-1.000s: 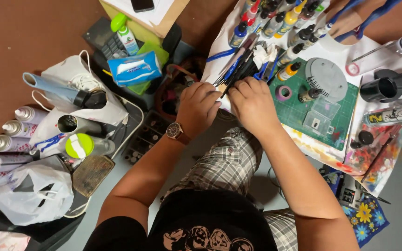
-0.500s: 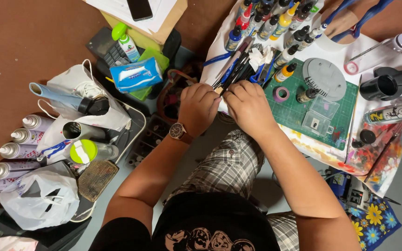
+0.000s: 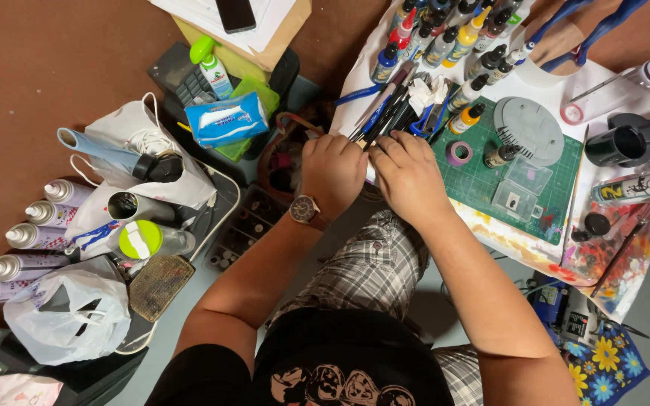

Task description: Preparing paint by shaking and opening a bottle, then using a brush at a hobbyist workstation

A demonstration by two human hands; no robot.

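My left hand (image 3: 332,171), with a wristwatch (image 3: 306,210) on its wrist, and my right hand (image 3: 408,174) are side by side at the near edge of a low table. Both are closed around a bundle of paintbrushes and pens (image 3: 384,111) whose tips fan out up and to the right. A small white object shows between the two hands. Just beyond the brushes lie a crumpled white tissue (image 3: 426,92) and blue-handled scissors (image 3: 421,124). A green cutting mat (image 3: 483,177) lies to the right of my right hand.
Rows of small paint bottles (image 3: 453,34) stand at the table's back. On the mat are a purple tape roll (image 3: 458,153), a grey round base (image 3: 530,129) and a clear box (image 3: 520,188). Spray cans (image 3: 20,237), bags and a wipes pack (image 3: 227,119) crowd the left floor.
Both hands have shifted slightly left and closer together on the brush bundle; the view itself has drifted a little.
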